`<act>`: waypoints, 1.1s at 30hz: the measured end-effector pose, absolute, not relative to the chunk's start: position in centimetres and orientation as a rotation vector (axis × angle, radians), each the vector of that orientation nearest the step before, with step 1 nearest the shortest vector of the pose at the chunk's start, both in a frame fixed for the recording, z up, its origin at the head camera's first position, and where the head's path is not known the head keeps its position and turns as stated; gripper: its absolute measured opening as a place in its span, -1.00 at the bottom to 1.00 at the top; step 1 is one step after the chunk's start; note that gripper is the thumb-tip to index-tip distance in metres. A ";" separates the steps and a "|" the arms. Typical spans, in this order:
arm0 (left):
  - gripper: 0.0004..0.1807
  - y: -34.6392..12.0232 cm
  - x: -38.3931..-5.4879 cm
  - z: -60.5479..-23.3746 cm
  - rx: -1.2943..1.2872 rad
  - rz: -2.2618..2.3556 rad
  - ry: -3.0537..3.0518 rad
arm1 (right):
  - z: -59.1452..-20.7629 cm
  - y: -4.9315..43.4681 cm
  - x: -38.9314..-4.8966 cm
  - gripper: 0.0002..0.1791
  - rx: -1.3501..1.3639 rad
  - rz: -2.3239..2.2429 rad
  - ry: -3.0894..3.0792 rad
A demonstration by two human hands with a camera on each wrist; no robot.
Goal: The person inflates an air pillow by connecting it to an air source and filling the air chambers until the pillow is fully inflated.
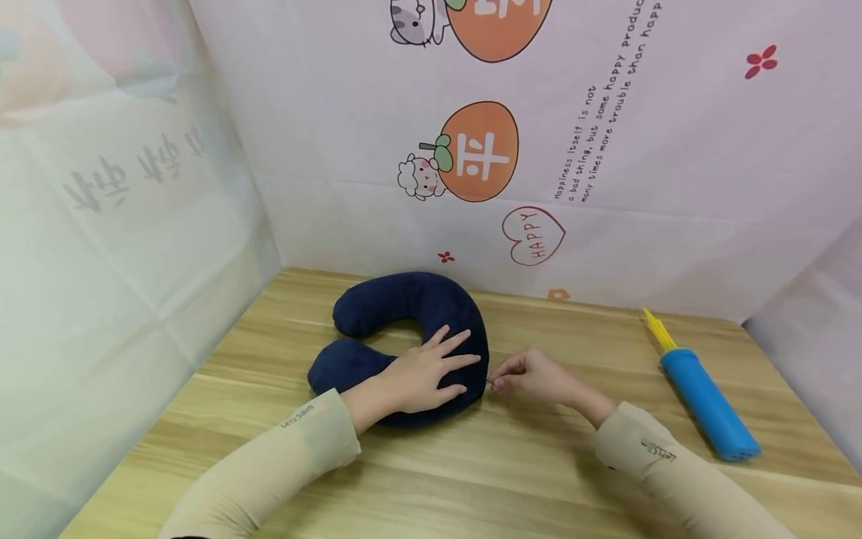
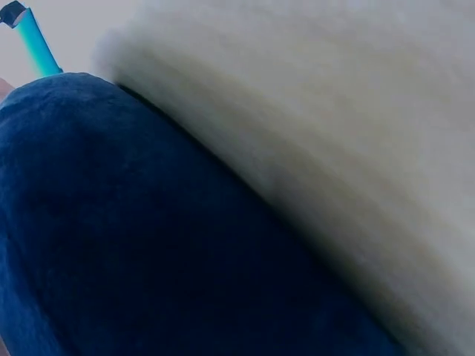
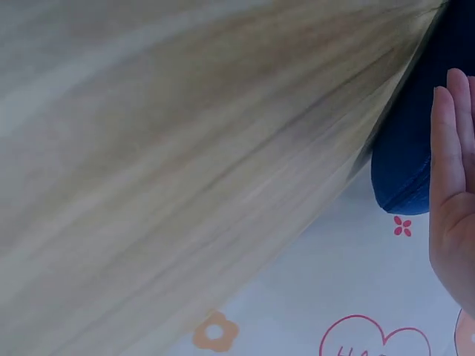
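While the left hand (image 1: 424, 374) lay flat with its fingers spread on the right-hand curve of a navy U-shaped neck pillow (image 1: 411, 314), the right hand (image 1: 532, 374) sat just beside the pillow's right edge, its fingertips drawn together as though pinching something very small against the fabric; what it held was too small to make out. The pillow rested on the wooden table (image 1: 471, 479) near the back wall, its open side facing left. Well to the right lay a blue hand pump (image 1: 707, 404) with a yellow nozzle, pointing toward the rear. Both arms wore beige sleeves (image 1: 296, 442). A pale printed backdrop (image 1: 606, 150) with orange fruit cartoons stood behind. The left wrist view showed only navy plush (image 2: 148, 237) up close; the right wrist view showed blurred tabletop (image 3: 185, 148) and pillow (image 3: 408, 170).
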State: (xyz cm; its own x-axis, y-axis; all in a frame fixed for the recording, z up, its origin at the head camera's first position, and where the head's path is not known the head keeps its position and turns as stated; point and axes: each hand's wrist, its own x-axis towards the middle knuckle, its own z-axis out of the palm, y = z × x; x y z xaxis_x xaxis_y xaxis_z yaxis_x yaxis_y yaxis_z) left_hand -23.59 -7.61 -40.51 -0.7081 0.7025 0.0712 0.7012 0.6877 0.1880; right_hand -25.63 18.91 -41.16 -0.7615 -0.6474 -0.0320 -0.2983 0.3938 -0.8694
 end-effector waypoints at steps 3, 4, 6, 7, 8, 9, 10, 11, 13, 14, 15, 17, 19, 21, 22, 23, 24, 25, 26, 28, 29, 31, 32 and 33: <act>-0.40 -7.3 -23.8 -40.7 1.195 0.326 2.883 | -41.4 19.0 -25.5 -0.83 -0.794 -1.325 2.286; -0.40 -7.1 -23.9 -40.8 1.193 0.333 2.884 | -41.5 19.0 -25.5 -0.83 -0.792 -1.322 2.285; -0.41 -6.8 -24.1 -40.9 1.183 0.343 2.890 | -41.7 19.0 -25.4 -0.83 -0.794 -1.313 2.284; -0.41 -6.6 -24.2 -40.9 1.172 0.346 2.895 | -41.7 19.0 -25.3 -0.83 -0.799 -1.313 2.284; -0.41 -6.5 -24.3 -41.0 1.159 0.348 2.901 | -41.8 18.9 -25.2 -0.83 -0.800 -1.315 2.281; -0.41 -6.4 -24.3 -41.0 1.148 0.343 2.908 | -41.8 18.9 -25.1 -0.83 -0.804 -1.322 2.273; -0.41 -6.3 -24.3 -41.0 1.137 0.333 2.914 | -41.8 18.8 -25.0 -0.83 -0.810 -1.331 2.260; -0.41 -6.3 -24.3 -41.0 1.128 0.322 2.920 | -41.8 18.7 -24.8 -0.83 -0.814 -1.337 2.247; -0.41 -6.3 -24.3 -41.0 1.119 0.302 2.931 | -41.8 18.5 -24.5 -0.83 -0.833 -1.347 2.219; -0.41 -6.3 -24.3 -41.0 1.121 0.291 2.935 | -41.7 18.4 -24.4 -0.83 -0.836 -1.349 2.207; -0.40 -6.3 -24.3 -41.0 1.126 0.278 2.940 | -41.7 18.3 -24.3 -0.83 -0.840 -1.351 2.196; -0.40 -6.2 -24.2 -41.0 1.133 0.260 2.950 | -41.6 18.1 -24.1 -0.83 -0.844 -1.348 2.192; -0.40 -6.2 -24.2 -41.0 1.131 0.253 2.954 | -41.5 18.0 -24.0 -0.83 -0.844 -1.344 2.198; -0.39 -6.2 -24.1 -41.1 1.120 0.252 2.956 | -41.4 18.0 -23.9 -0.83 -0.843 -1.338 2.199; -0.39 -6.2 -24.0 -41.1 1.112 0.254 2.957 | -41.4 18.1 -23.9 -0.83 -0.844 -1.339 2.196; -0.39 -6.1 -24.0 -41.1 1.102 0.255 2.959 | -41.3 18.1 -23.9 -0.83 -0.845 -1.337 2.196; -0.39 -6.0 -24.0 -41.1 1.094 0.256 2.961 | -41.3 18.2 -23.9 -0.83 -0.844 -1.336 2.197; -0.39 -5.9 -24.0 -41.1 1.089 0.256 2.966 | -41.3 18.3 -24.0 -0.82 -0.838 -1.335 2.196; -0.39 -5.8 -24.0 -41.2 1.084 0.254 2.970 | -41.3 18.4 -24.0 -0.82 -0.829 -1.336 2.198; -0.40 -5.5 -24.1 -41.2 1.078 0.251 2.975 | -41.3 18.6 -24.0 -0.82 -0.804 -1.338 2.204; -0.40 -5.4 -24.2 -41.2 1.076 0.249 2.975 | -41.2 18.6 -24.0 -0.82 -0.793 -1.337 2.211; -0.40 -5.3 -24.3 -41.1 1.073 0.244 2.977 | -41.1 18.3 -24.0 -0.82 -0.781 -1.334 2.225; -0.40 -5.3 -24.4 -41.0 1.067 0.240 2.976 | -41.1 18.1 -24.0 -0.82 -0.784 -1.328 2.233; -0.40 -5.4 -24.5 -41.0 1.060 0.234 2.977 | -41.1 17.8 -24.1 -0.82 -0.799 -1.327 2.234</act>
State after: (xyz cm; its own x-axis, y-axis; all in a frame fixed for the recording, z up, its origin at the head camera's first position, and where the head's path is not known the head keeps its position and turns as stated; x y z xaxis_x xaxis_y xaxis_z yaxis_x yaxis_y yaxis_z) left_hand -24.47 -5.35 -40.97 -0.7760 0.6263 0.0752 0.6304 0.7654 0.1297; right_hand -24.09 17.84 -41.10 -0.7467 -0.6622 -0.0634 -0.2613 0.3796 -0.8875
